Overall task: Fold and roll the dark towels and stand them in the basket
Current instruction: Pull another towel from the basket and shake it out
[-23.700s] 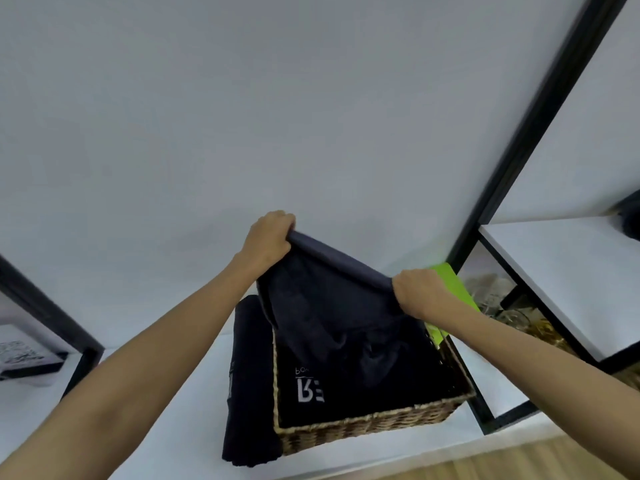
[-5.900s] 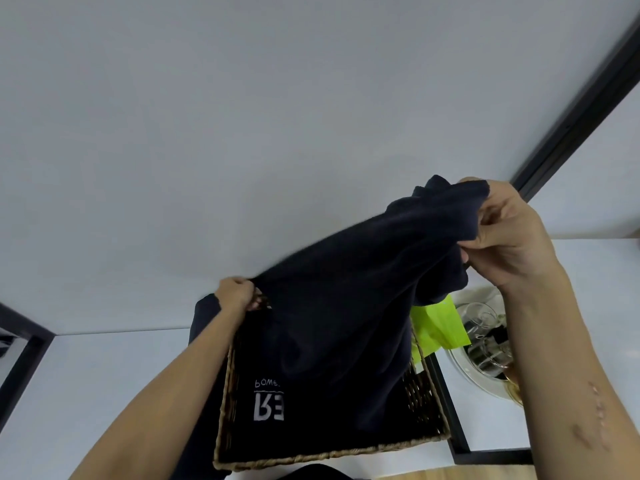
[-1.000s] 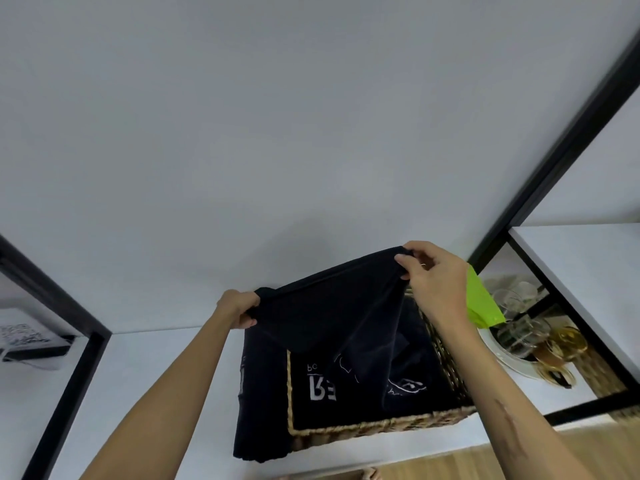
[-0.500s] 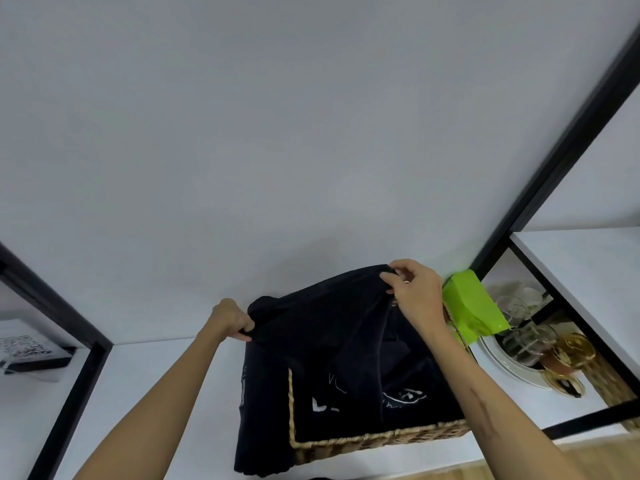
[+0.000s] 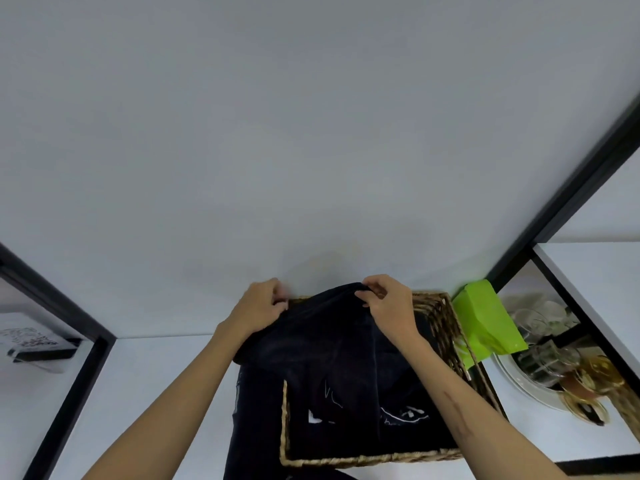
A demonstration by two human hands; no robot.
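Observation:
A woven wicker basket [image 5: 446,327] stands on a white shelf and holds dark cloth with white lettering. Over its far edge I hold a dark towel [image 5: 322,334] by its top edge, draped down into the basket. My left hand [image 5: 261,306] grips the towel's left corner. My right hand [image 5: 389,303] pinches the top edge a little to the right. Another dark towel [image 5: 251,427] hangs over the shelf left of the basket.
A bright green packet [image 5: 485,320] leans beside the basket's right side. A plate with glassware and gold items [image 5: 554,368] sits on the shelf to the right. Black frame posts [image 5: 561,181] rise on both sides. A white wall is close behind.
My hands have come closer together and lower over the basket's far edge, gathering the towel's top edge. The towel now sags more into the basket.

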